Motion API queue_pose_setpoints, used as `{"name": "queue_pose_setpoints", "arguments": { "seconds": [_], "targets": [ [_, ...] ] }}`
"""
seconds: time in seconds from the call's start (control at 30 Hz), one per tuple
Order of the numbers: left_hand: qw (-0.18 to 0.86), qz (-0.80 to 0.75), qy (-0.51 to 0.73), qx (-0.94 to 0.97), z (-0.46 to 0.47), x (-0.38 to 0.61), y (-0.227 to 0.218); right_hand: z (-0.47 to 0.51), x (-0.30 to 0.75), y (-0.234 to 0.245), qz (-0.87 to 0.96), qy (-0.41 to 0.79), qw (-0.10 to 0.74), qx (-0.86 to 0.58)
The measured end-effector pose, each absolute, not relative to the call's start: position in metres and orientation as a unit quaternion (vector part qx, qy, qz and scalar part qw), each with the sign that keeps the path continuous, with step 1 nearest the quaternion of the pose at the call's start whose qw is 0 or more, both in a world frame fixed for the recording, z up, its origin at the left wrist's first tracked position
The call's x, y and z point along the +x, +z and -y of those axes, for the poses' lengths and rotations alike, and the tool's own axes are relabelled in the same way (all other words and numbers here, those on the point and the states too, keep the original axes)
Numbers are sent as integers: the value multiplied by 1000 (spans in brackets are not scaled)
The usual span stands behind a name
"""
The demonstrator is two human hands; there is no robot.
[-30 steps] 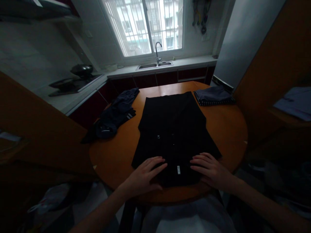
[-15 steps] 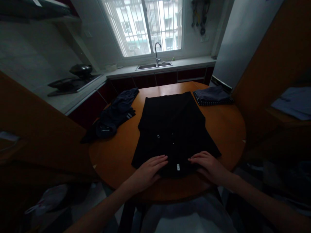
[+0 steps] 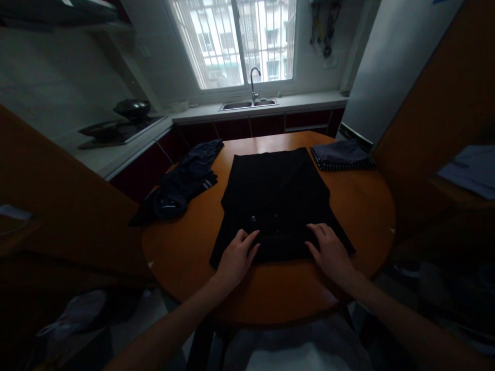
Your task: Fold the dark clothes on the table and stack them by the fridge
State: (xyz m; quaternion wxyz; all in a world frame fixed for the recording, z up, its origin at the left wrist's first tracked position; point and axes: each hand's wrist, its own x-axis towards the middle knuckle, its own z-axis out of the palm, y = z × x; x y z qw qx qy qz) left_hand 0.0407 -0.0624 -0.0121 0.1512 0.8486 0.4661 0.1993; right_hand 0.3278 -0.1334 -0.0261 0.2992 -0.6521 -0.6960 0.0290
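Observation:
A black shirt (image 3: 276, 193) lies spread on the round orange table (image 3: 359, 206), its near edge folded over into a thick band. My left hand (image 3: 235, 255) rests on the left end of that band, fingers stretched out and pressing the cloth. My right hand (image 3: 328, 250) lies flat on the right end, fingers also extended. Both hands touch the fold and neither grips it.
A crumpled dark garment (image 3: 181, 183) hangs over the table's left edge. A folded grey cloth (image 3: 340, 153) sits at the far right of the table. Behind are a counter with a sink (image 3: 249, 104), a stove with a pan (image 3: 131, 109), and a window.
The shirt's near edge, with its white tag, has been folded away from me. Both hands moved forward onto the new fold and the tag is out of sight.

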Motion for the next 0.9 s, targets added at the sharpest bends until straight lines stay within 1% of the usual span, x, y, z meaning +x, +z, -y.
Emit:
{"name": "queue_pose_setpoints", "arguments": {
  "seconds": [0.03, 0.1, 0.2, 0.33, 0.57, 0.63, 0.73, 0.9],
  "targets": [
    [114, -432, 194, 874, 64, 40, -11, 135, 327, -25, 727, 10, 296, -619],
    [75, -335, 156, 926, 66, 37, -9, 139, 326, -23, 795, 3, 260, -548],
    [76, -239, 72, 965, 65, 31, -5, 141, 328, -24, 848, 24, 192, -493],
    [50, -234, 31, 971, 56, 17, -4, 139, 344, -27, 850, 22, 168, -499],
    [-59, -232, -19, 971, 49, -41, 13, 151, 399, -33, 876, -55, 174, -446],
    [-72, -221, -13, 972, 48, -60, 15, 158, 417, -37, 885, -71, 180, -424],
    [-70, -201, 33, 977, 45, -79, 9, 163, 438, -41, 885, -88, 200, -410],
    [-61, -186, 103, 975, 43, -82, -5, 160, 450, -40, 893, -100, 226, -376]
  ]
}}
